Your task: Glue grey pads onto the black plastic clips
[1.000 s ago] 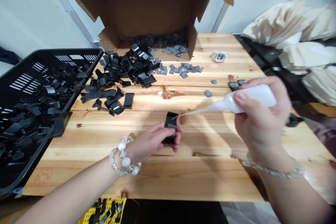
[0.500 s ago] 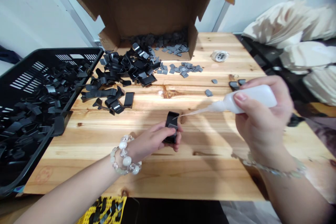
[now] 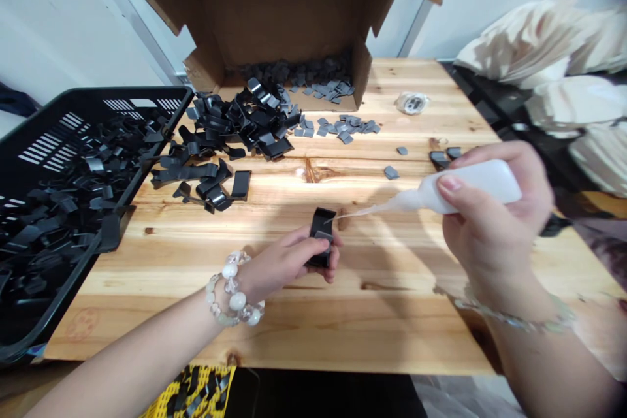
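My left hand [image 3: 287, 262] is closed round a small black plastic clip [image 3: 322, 230] with a grey pad on it, held just above the wooden table [image 3: 343, 313]. My right hand [image 3: 490, 222] grips a white squeeze bottle [image 3: 470, 184]. Its long thin nozzle points left, and the tip touches the clip's top edge. Both wrists wear bead bracelets.
A heap of black clips [image 3: 230, 137] lies at the back left of the table, beside small grey pads [image 3: 343, 125]. An open cardboard box [image 3: 274, 19] stands behind them. A black crate [image 3: 63, 176] holding more clips sits at the left. Pale cloth bundles [image 3: 553, 78] lie right.
Almost nothing has moved. The bottle and my right hand have shifted very slightly to the right, while the nozzle tip stays at the clip.
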Tool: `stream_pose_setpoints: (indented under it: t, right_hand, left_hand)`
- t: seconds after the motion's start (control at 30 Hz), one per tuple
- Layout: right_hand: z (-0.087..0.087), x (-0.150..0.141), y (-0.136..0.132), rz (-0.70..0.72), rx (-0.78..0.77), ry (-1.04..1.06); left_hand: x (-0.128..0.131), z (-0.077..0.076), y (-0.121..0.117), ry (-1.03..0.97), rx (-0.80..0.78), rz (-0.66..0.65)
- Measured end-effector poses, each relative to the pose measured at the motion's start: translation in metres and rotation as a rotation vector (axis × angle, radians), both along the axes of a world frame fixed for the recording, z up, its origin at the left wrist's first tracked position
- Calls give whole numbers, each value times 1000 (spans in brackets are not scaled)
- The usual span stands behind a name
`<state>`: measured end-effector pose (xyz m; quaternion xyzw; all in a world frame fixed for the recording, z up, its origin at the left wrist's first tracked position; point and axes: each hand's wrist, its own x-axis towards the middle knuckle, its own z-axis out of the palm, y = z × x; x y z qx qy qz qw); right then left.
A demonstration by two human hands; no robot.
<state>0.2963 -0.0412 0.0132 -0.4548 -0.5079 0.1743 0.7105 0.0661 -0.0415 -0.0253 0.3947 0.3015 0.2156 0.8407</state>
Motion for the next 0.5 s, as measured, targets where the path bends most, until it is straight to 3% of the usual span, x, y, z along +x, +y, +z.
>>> stream_pose_setpoints:
  t: [0.5]
  right_hand:
    - [-1,3,-1,-22,60,-111]
  left_hand:
    - [0,-2,0,13,-3,16]
